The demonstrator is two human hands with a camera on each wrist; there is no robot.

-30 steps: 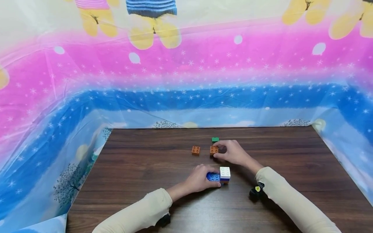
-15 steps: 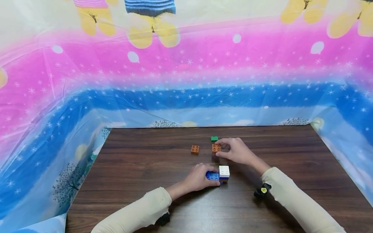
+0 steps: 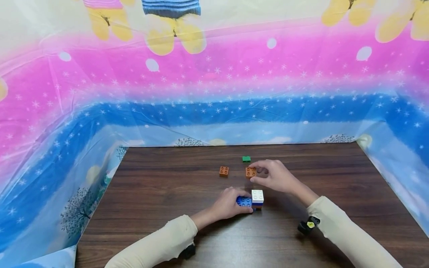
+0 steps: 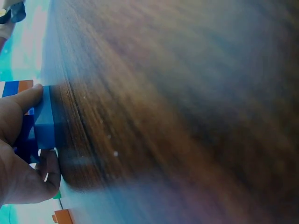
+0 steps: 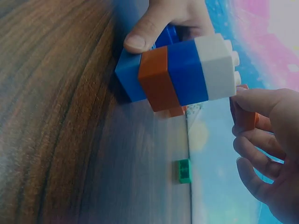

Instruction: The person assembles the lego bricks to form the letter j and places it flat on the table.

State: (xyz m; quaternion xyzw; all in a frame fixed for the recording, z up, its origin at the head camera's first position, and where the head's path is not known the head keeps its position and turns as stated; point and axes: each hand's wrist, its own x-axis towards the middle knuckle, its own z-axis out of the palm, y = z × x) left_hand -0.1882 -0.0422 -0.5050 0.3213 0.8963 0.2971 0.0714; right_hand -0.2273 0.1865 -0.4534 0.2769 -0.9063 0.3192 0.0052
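Observation:
My left hand [image 3: 228, 204] grips the light blue base brick [image 4: 45, 121] of a small stack, thumb on its near side. At the right end of that base, an orange brick [image 5: 159, 79], a dark blue brick [image 5: 187, 72] and a white brick [image 5: 216, 67] rise one on another. Another dark blue piece [image 4: 28, 135] sits inside the left hand's grip, partly covered by it. Beyond the stack, my right hand [image 3: 276, 176] pinches a second orange brick [image 3: 250, 172] between thumb and fingers; the right wrist view shows this held brick [image 5: 246, 116] raised off the table.
A loose orange brick [image 3: 223, 171] lies on the dark wooden table [image 3: 161, 208] left of the right hand. Farther back sits a green brick [image 3: 246, 159]. Printed cloth [image 3: 234, 111] hangs behind the table's far edge and along its sides.
My right hand, with the orange brick pinched in it, has shifted a little to the right, and the wrist has swung right. The left hand and the stack stay in place.

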